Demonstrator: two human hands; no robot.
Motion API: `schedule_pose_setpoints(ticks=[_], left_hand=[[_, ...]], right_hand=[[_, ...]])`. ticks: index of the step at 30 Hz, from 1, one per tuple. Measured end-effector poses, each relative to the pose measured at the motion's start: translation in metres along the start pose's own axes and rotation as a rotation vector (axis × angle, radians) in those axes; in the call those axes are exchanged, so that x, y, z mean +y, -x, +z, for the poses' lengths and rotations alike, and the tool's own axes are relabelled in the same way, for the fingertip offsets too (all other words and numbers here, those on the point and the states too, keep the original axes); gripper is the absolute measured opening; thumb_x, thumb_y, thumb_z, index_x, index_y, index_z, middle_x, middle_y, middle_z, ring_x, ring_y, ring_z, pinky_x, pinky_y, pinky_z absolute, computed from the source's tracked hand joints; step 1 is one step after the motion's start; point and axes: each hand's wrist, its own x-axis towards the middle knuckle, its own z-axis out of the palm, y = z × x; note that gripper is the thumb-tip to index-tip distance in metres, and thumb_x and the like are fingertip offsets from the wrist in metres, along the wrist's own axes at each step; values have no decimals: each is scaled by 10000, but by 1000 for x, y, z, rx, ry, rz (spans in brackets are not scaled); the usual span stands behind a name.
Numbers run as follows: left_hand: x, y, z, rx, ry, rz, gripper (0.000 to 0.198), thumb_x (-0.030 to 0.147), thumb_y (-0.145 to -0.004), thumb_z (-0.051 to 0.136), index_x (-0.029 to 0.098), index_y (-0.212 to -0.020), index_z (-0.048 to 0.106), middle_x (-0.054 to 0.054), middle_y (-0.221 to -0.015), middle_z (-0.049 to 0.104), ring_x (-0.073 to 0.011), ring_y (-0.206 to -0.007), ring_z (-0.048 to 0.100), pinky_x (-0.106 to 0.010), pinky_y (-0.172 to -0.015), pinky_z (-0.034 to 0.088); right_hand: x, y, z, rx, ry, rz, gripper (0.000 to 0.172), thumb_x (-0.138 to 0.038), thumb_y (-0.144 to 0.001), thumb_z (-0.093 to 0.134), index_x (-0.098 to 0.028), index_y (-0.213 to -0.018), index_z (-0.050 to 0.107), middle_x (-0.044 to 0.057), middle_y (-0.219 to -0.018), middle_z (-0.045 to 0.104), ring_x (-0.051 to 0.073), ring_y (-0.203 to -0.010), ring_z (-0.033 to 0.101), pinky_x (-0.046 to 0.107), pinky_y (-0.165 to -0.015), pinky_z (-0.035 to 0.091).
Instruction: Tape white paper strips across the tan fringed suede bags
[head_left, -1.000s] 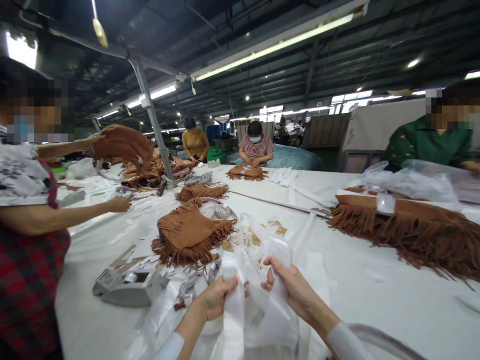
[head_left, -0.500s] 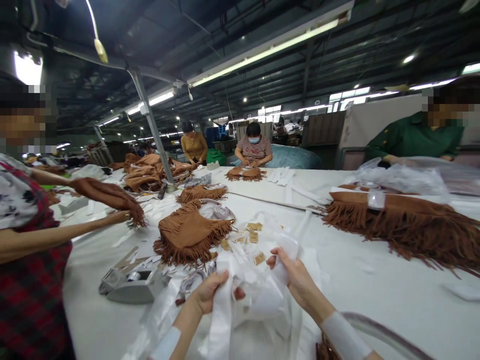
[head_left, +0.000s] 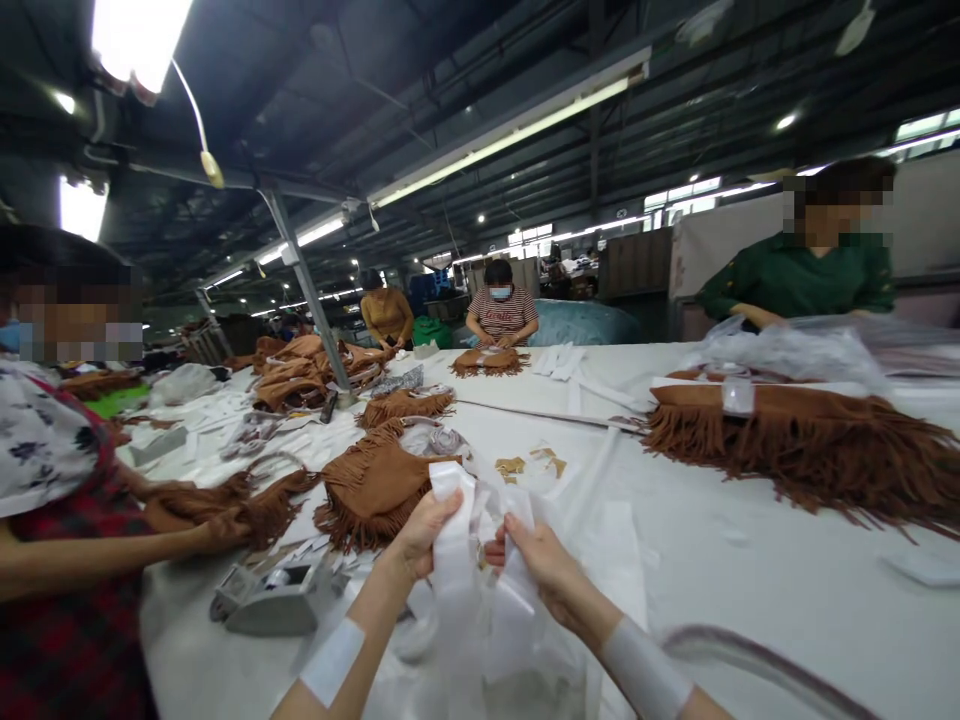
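In front of me is a translucent plastic bag (head_left: 536, 635) with whitish, strip-like edges, hanging down over the table. My left hand (head_left: 421, 535) pinches the bag's left edge between thumb and fingers. Its right edge is gripped by my right hand (head_left: 540, 560), fingers curled in. The two hands are close together, with the film bunched between them; what lies behind it is partly hidden. Just beyond my left hand lies a brown fringed suede bag (head_left: 379, 480). Small tan tags (head_left: 511, 467) rest on the table past my hands.
A grey tape dispenser (head_left: 279, 597) stands at left on the white table (head_left: 750, 570). A long brown fringed piece (head_left: 787, 425) lies at right. One person at left handles brown fringed material (head_left: 277, 505); others work across the table. A metal post (head_left: 309, 290) rises at the back left.
My hands have come closer together and risen a little, bringing the bag's edges nearer each other. The person at left has lowered the brown fringed piece to the table.
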Motion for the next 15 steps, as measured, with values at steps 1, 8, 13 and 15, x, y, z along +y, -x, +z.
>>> schedule_pose_setpoints(ticks=[1, 8, 13, 15], left_hand=[[1, 0, 4, -21, -43, 12, 364, 304, -708, 790, 115, -961, 610, -59, -689, 666, -157, -535, 611, -255, -550, 505], [8, 7, 13, -64, -175, 75, 534, 373, -620, 842, 97, -1019, 616, -108, -832, 685, -191, -665, 641, -284, -643, 499], [-1, 8, 29, -27, -243, 117, 528, 401, -572, 855, 99, -945, 635, -69, -778, 668, -146, -625, 592, -248, -621, 462], [1, 9, 39, -36, -300, 132, 521, 406, -578, 842, 97, -943, 636, -61, -770, 660, -140, -629, 577, -239, -617, 448]], right_hand=[[3, -3, 3, 34, 46, -46, 523, -697, -723, 540, -177, -675, 577, 74, -676, 672, 198, -626, 652, 334, -632, 514], [0, -1, 7, 235, 133, -198, 586, -712, -755, 484, -147, -837, 615, 76, -730, 670, 221, -663, 647, 346, -672, 495], [-9, 11, 23, -112, 7, -152, 538, -617, -672, 693, -133, -900, 647, 57, -769, 684, 230, -796, 633, 339, -748, 499], [-14, 16, 27, -216, -73, -121, 530, -505, -581, 812, -124, -913, 648, 40, -755, 680, 214, -789, 625, 335, -765, 497]])
